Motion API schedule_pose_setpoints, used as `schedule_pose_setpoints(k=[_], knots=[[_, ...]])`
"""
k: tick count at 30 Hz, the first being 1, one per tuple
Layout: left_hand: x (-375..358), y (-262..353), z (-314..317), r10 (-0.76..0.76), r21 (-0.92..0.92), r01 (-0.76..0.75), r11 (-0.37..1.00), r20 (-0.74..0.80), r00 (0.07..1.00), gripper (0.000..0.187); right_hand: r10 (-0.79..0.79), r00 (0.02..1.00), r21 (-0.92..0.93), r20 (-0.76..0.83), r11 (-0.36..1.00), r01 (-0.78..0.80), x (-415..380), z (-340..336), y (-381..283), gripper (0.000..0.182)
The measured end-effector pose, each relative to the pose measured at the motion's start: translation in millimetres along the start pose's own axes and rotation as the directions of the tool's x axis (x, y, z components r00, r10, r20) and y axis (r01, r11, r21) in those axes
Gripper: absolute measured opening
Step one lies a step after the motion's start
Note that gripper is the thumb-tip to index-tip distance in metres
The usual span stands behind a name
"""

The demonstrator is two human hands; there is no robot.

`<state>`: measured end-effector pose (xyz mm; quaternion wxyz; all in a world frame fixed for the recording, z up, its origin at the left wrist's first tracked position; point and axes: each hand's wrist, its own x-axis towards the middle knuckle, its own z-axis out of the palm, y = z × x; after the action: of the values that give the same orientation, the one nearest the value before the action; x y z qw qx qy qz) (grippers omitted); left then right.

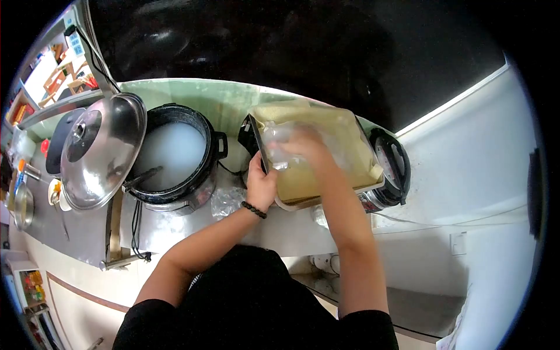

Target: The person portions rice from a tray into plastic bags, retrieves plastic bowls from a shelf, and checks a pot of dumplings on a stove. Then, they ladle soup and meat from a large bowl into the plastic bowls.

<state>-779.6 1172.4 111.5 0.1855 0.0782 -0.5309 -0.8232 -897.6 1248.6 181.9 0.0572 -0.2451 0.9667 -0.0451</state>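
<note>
A rectangular cream-yellow tray (300,189) sits tilted on the counter in front of me, with a dark end at its left. My left hand (261,182), with a dark bead bracelet on the wrist, is closed round the tray's near left edge. My right hand (306,143) reaches inside the tray and is smeared by motion. Its fingers appear closed on crumpled clear plastic film (280,135), which spreads over the tray's inside. Some fingertips are hidden in the film.
Left of the tray stands a black-rimmed pot (175,154) of cloudy whitish liquid, a dark handle resting in it. A steel wok lid (102,154) leans beside it. A rice cooker (388,169) is close on the right. Crumpled plastic (228,202) lies on the steel counter (286,230).
</note>
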Motion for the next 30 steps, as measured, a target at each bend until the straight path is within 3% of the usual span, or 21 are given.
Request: schedule_pose_setpoints(k=[1,3,5,7,11,13,15,16,17,18,19,20,21,22,23,25,26,28,30], knots=[[-0.5,-5.4,-1.4,-0.002,0.018,0.002,1.0,-0.016,1.0,0.04,0.042,0.998,-0.144,0.04,0.989,-0.036,2.9,2.9,-2.3,0.069],[0.3,-6.3,-1.3,-0.004,0.032,0.005,0.999,-0.034,0.999,0.04,0.004,0.993,-0.1,0.122,0.995,0.008,16.5,7.5,0.7,0.065],[-1.2,-7.6,-2.2,0.1,0.078,-0.097,0.992,-0.031,0.995,0.042,-0.035,0.978,-0.048,0.205,0.998,0.046,24.9,11.0,-0.3,0.06],[-5.4,-8.0,-2.8,0.059,0.097,-0.054,0.994,-0.047,0.997,0.043,0.011,0.979,-0.213,0.205,0.977,0.033,29.0,12.2,-6.5,0.049],[-3.8,-16.6,-7.9,0.061,0.144,-0.052,0.988,-0.061,0.996,0.048,-0.033,0.982,-0.197,0.187,0.978,0.071,34.2,6.6,-5.4,0.048],[4.3,-26.6,-12.1,0.11,0.201,-0.098,0.975,-0.051,0.993,0.049,-0.093,0.95,-0.109,0.299,0.985,0.13,29.8,-2.3,-15.5,0.049],[-0.1,-11.6,-14.1,0.148,0.262,-0.137,0.955,-0.024,0.989,0.05,-0.083,0.941,-0.138,0.329,0.981,0.135,31.9,0.1,-12.8,0.05],[-2.9,8.8,-15.2,0.339,0.523,-0.285,0.803,-0.009,0.941,0.049,-0.068,0.935,-0.17,0.347,0.976,0.135,34.6,-1.2,-9.1,0.051],[-4.1,33.6,-16.6,0.511,0.734,-0.386,0.559,0.061,0.857,0.048,-0.066,0.937,-0.171,0.343,0.976,0.131,39.4,-2.7,-2.6,0.051],[-5.3,48.6,-26.5,0.489,0.735,-0.55,0.397,0.338,0.804,0.041,-0.052,0.894,-0.093,0.446,0.99,0.104,45.2,-5.5,3.3,0.052],[-5.2,54.5,-25.7,0.495,0.732,-0.557,0.392,0.343,0.798,0.041,-0.049,0.838,-0.016,0.544,0.998,0.069,49.6,-6.6,8.3,0.053],[-7.1,57.8,-25.6,0.332,0.647,-0.708,0.283,0.627,0.705,0.044,-0.049,0.839,-0.015,0.542,0.998,0.068,45.2,-11.4,4.0,0.053],[-10.2,60.7,-26.0,0.122,0.508,-0.835,0.21,0.834,0.538,0.052,-0.084,0.845,-0.025,0.529,0.993,0.114,37.1,-18.4,-5.2,0.054],[-14.5,64.2,-26.1,0.082,0.498,-0.855,0.145,0.855,0.512,0.065,-0.12,0.849,-0.036,0.514,0.986,0.161,30.7,-22.7,-13.6,0.054],[-12.6,64.2,-28.0,0.084,0.498,-0.855,0.142,0.855,0.512,0.065,-0.121,0.851,-0.037,0.512,0.986,0.163,29.6,-21.3,-16.6,0.054],[-3.7,60.5,-33.4,-0.095,0.397,-0.918,0.022,0.914,0.393,0.046,-0.143,0.894,-0.098,0.425,0.974,0.203,28.3,-20.1,-20.7,0.055],[-1.8,50.3,-34.9,-0.1,0.393,-0.919,0.022,0.916,0.389,0.046,-0.142,0.895,-0.093,0.423,0.976,0.199,23.7,-22.3,-24.1,0.055],[0.5,28.2,-40.3,-0.01,0.31,-0.95,0.023,0.951,0.31,0.02,-0.15,0.907,-0.073,0.393,0.978,0.193,14.7,-29.8,-32.8,0.057],[-3.1,27.0,-38.5,0.043,0.297,-0.955,-0.008,0.954,0.296,0.011,-0.155,0.899,-0.079,0.41,0.976,0.204,22.5,-17.0,-23.9,0.059]])
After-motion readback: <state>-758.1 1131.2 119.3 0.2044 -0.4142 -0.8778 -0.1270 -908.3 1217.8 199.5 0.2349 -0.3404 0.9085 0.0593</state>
